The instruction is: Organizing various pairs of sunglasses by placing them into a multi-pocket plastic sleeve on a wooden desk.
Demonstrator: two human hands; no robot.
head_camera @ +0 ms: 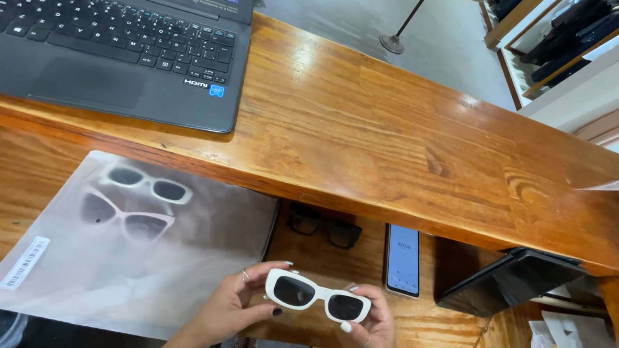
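Note:
Both my hands hold one pair of white-framed sunglasses (318, 297) with dark lenses, low in the head view over the lower wooden desk. My left hand (233, 306) pinches the left end of the frame, a ring on one finger. My right hand (371, 322) cups the right end from below. A translucent plastic bag (77, 274) lies to the left on the desk, with two more white sunglasses (137, 202) showing through it.
Black-framed glasses (324, 227) lie under the raised wooden counter (391, 135). A phone with a lit screen (403, 259) rests beside a dark tilted tablet-like device (512, 278). An open dark laptop (123, 57) sits on the counter. Shelves (568, 37) stand at upper right.

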